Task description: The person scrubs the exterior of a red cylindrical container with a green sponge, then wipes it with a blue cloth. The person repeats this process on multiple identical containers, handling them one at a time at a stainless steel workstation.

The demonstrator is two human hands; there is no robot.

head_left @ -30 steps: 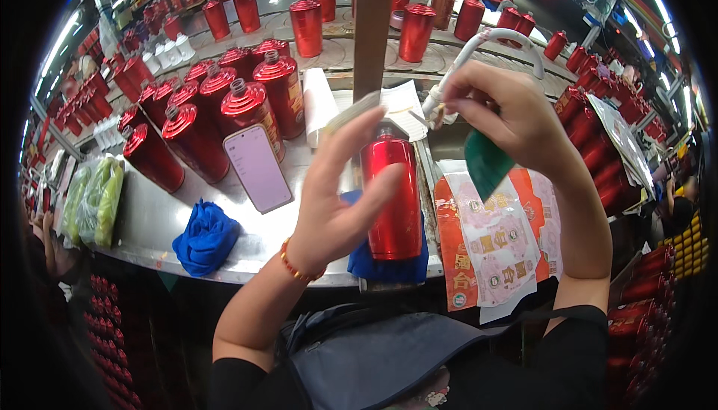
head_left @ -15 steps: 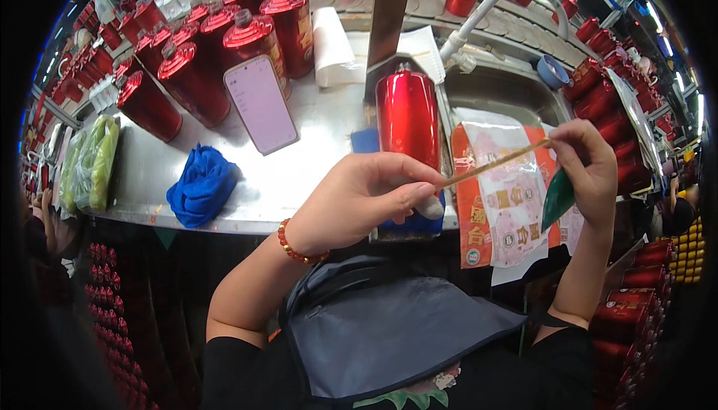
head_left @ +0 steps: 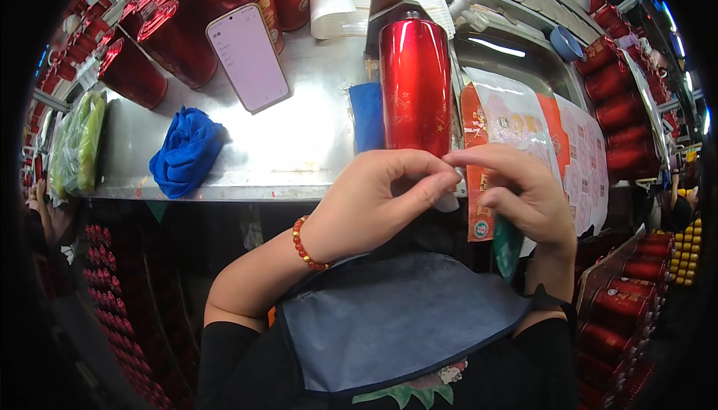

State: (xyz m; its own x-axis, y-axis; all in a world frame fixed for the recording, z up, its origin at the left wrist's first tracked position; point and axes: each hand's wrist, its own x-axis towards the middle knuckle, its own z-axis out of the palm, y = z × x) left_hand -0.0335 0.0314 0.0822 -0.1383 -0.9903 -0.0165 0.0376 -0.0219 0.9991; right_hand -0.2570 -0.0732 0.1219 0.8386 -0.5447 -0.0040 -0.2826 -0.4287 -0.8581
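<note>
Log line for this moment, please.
left hand: pinching small piece with right hand | red can: upright on counter, untouched

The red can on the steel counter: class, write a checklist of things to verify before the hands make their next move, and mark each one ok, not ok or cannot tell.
1. Red can stands upright on the steel counter: ok.
2. Both hands free of the can: ok; left hand and right hand meet in front of it.
3. Small pale piece pinched at the fingers: ok.
4. What that piece is: cannot tell.
5. Phone and blue cloth lie apart from the can: ok.
6. Label sheets lie beside the can: ok.
</note>
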